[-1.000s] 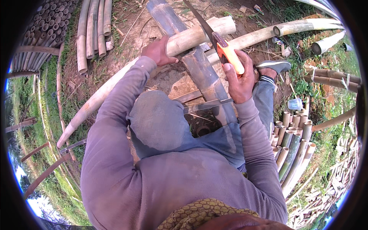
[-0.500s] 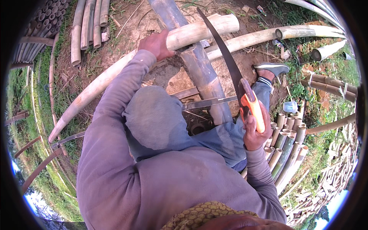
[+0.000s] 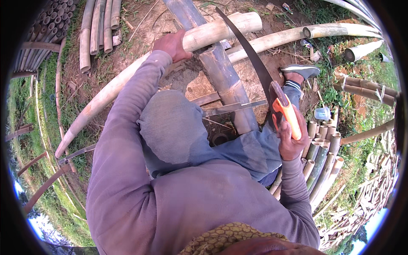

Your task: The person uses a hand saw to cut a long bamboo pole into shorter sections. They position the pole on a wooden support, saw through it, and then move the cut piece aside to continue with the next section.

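My left hand (image 3: 173, 46) is closed over a thick pale bamboo pole (image 3: 212, 33), which runs from the upper middle down to the lower left. In my right hand (image 3: 292, 138) is the orange handle of a handsaw (image 3: 256, 59). Its long dark blade slants up and left, with the far part at the pole, right of my left hand. Whether the teeth are in a cut, I cannot tell. Beneath the pole lies a thick dark bamboo beam (image 3: 227, 78), crossing it. A flat bar (image 3: 231, 108) lies across that beam near my knee.
Cut bamboo pieces (image 3: 318, 157) are stacked by my right forearm. Longer poles (image 3: 335, 30) lie at the upper right, others (image 3: 87, 38) at the upper left. A clear plastic cup (image 3: 322, 113) sits beyond the stack. My right shoe (image 3: 301, 69) rests on the ground.
My right hand has moved slightly right and down with the saw, drawing its blade along. My left hand keeps its hold on the pole; the view has shifted slightly.
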{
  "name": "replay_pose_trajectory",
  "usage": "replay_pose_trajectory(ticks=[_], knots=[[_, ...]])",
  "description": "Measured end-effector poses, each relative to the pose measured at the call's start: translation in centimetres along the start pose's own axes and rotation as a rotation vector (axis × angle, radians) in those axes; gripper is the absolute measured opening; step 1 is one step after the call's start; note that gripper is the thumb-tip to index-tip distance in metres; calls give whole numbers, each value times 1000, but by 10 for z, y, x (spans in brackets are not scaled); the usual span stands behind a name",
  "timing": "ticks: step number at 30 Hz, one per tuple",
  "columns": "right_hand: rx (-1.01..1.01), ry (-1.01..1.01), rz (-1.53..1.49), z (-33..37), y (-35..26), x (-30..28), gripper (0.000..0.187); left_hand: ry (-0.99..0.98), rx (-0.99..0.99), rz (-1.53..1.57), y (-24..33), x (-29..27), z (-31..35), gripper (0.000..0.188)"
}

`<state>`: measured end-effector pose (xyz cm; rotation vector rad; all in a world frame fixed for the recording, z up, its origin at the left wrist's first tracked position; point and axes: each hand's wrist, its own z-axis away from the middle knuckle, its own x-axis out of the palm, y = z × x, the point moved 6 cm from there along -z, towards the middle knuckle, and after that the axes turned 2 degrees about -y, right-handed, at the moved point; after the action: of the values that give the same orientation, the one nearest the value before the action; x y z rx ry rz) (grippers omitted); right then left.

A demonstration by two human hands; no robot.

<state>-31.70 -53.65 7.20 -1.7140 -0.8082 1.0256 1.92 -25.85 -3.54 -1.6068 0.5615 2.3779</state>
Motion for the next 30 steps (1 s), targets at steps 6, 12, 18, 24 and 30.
replay_pose_trajectory(ticks=[6,12,18,24,30], knots=[[-219,59,52,-114,37,70,37,2,7,-31,14,-1,-4,84],[-135,58,-61,-116,27,86,38,-10,-33,-5,7,-8,-2,83],[20,-16,-27,-12,18,-2,43,13,-2,8,2,-5,-2,78],[-190,92,-24,-117,44,73,39,-8,-10,0,14,1,-1,79],[-95,61,-85,-111,32,80,41,41,-3,-11,6,-10,-7,78]])
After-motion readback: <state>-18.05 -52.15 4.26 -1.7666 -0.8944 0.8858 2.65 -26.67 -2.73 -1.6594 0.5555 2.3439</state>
